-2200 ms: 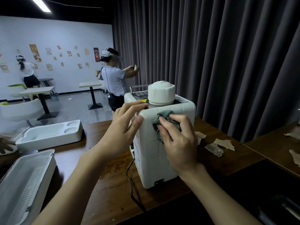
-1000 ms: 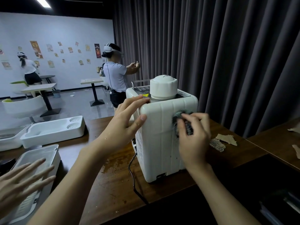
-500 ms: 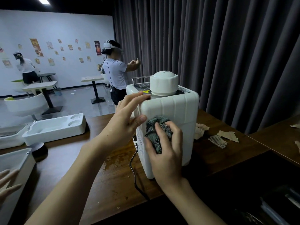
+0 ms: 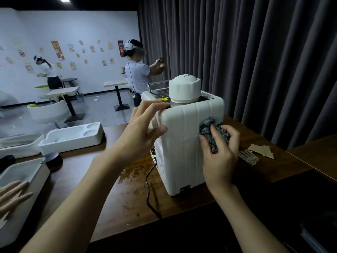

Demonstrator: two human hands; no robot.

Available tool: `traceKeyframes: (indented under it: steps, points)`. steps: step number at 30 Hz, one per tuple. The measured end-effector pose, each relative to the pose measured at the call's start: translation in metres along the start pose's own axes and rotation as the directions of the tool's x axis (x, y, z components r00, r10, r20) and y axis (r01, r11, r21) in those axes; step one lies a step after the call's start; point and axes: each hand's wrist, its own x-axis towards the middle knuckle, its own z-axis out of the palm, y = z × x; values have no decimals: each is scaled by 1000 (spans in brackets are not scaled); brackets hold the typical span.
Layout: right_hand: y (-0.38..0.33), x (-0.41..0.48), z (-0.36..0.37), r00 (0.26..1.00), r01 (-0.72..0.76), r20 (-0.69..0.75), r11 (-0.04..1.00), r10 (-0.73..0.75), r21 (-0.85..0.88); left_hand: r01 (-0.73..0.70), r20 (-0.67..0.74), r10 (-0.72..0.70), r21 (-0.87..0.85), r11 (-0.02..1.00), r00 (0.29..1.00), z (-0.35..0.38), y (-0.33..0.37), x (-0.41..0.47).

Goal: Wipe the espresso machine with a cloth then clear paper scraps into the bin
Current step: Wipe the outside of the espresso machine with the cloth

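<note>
A white espresso machine (image 4: 180, 143) with a round white cap stands on the wooden counter (image 4: 127, 198), its back panel facing me. My left hand (image 4: 140, 132) grips its upper left corner, fingers over the top edge. My right hand (image 4: 219, 154) presses a bunched grey checked cloth (image 4: 209, 131) against the upper right of the back panel. Torn brown paper scraps (image 4: 255, 152) lie on the counter to the right of the machine. No bin is visible near me.
The machine's black cord (image 4: 148, 190) runs over the counter's front edge. White foam trays (image 4: 73, 137) and a white container (image 4: 21, 179) sit at the left, where another person's hand (image 4: 11, 196) reaches in. Dark curtains hang behind. Two people stand far back.
My right hand slid the cloth from the middle of the back panel to its upper right edge. My left hand kept its hold on the corner. The other person's hand moved further in at left.
</note>
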Motion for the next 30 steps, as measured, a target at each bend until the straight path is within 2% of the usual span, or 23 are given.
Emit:
traceKeyframes:
  steps: [5,10,15,20,23,26,30]
  points:
    - [-25,-23,8,996,-44,72,999,43,11,3,-22,-3,7,1000,1000,4,6,-4]
    - [-45,-61,20,965,181,190,983,-183,29,-16,-36,16,-10,1000,999,4,6,-5]
    - [-23,-53,18,955,252,164,968,-247,-11,-30,-3,30,-22,999,1000,3,-3,-3]
    - [7,-30,9,1000,17,22,997,-16,-71,-44,-13,44,-23,999,999,6,-12,-1]
    - [16,-23,6,998,-61,-33,995,58,-79,-57,-11,57,-10,998,998,6,-15,-1]
    - [13,-22,7,978,-196,-76,979,192,-51,-63,0,63,3,998,998,7,-17,-1]
    - [-6,-29,12,973,-222,-71,975,220,-23,-67,-2,67,18,998,998,9,-20,0]
